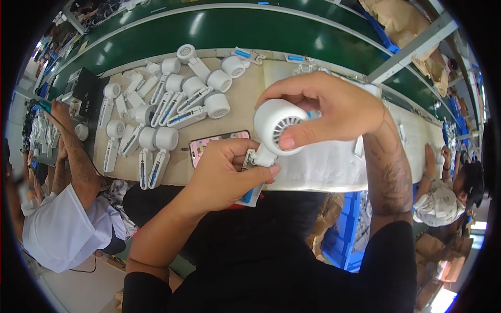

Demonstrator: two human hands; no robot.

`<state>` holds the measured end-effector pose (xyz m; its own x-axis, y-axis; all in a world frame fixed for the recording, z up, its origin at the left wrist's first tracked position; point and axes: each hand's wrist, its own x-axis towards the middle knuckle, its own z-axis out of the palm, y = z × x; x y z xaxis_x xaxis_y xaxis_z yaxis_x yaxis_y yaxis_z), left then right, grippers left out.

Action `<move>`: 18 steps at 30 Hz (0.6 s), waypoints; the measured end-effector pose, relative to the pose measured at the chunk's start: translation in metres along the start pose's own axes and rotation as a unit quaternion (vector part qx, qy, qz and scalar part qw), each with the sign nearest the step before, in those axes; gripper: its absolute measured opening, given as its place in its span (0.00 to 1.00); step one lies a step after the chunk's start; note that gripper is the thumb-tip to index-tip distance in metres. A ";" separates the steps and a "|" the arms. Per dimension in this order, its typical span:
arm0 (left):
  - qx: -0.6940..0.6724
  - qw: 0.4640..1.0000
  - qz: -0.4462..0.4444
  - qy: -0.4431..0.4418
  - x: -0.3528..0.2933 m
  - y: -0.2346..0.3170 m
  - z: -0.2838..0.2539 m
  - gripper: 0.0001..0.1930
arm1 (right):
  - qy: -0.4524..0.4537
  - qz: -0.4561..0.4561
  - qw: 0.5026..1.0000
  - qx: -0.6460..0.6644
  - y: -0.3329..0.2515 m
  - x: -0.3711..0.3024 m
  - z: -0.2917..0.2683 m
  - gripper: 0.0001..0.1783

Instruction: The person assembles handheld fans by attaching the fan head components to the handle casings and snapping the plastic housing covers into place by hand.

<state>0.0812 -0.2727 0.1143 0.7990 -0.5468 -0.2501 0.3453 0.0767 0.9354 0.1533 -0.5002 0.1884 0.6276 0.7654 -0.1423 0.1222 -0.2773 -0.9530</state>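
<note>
Above the table's near edge I hold a white handheld fan (270, 119) between both hands, its round head up and its handle slanting down to the left. My right hand (334, 107) is closed round the fan head, the thumb lying on the slotted grille. My left hand (224, 169) pinches the fan at the neck and upper handle, where a small whitish fitting shows between the fingers. Below that hand the handle's lower end sticks out, with something blue (247, 196) in it. A phone (195, 147) with a lit screen lies partly behind my left hand.
Many white fans (180, 101), several with blue parts in open handles, cover the table's left side. Beyond runs a green conveyor belt (235, 28). A metal post (412, 49) slants at far right. People sit left (73, 224) and right (446, 201). A blue crate (342, 229) stands below the table.
</note>
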 end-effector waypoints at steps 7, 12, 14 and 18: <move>-0.058 0.998 -0.027 -0.014 0.002 -0.007 0.002 0.13 | -0.031 0.100 0.990 -0.097 0.004 0.015 0.000 0.27; -0.049 0.994 0.041 0.086 -0.001 -0.021 -0.015 0.14 | 0.210 -0.046 0.974 -0.066 0.039 -0.028 -0.030 0.23; 0.056 0.983 0.108 0.136 -0.009 -0.027 -0.036 0.15 | 0.391 -0.036 0.915 -0.091 0.059 -0.078 -0.070 0.18; 0.208 0.951 0.035 0.227 -0.031 -0.032 -0.075 0.21 | 0.345 0.427 0.704 -0.450 0.127 -0.178 -0.102 0.19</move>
<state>0.0824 -0.1956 0.0738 0.9757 -0.1294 -0.1769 0.1336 -0.2887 0.9480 0.1355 -0.7303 0.1200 0.9542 -0.2818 -0.1003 -0.2830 -0.9591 0.0016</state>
